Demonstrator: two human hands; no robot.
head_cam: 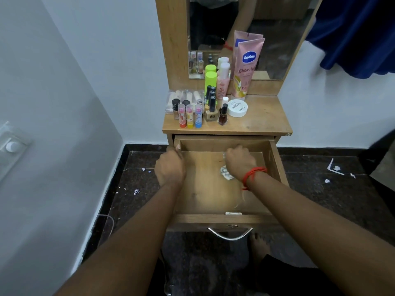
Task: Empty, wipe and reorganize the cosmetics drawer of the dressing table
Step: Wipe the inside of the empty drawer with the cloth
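The left hand (170,167) curls its fingers over the side wall of the drawer (213,218). The right hand (240,160) curls its fingers round a pale cloth (226,173) lying under them.

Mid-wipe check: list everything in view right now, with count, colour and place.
drawer: 1, wooden, pulled open
cloth: 1, whitish, on the drawer floor under the right hand
Vaseline tube: 1, pink, upright against the mirror
green-capped bottle: 1, left of the tube
pink bottle: 1, white cap, between them
lip balm sticks: 3, red, yellow and blue bases, tabletop front left
nail polish bottles: several, mostly black caps, mid tabletop
jar: 1, white, right of the polishes
clear case: 1, back left
paper scraps: several, white, dark floor
left hand: grips the drawer's left wall
right hand: red wrist thread, holds the cloth
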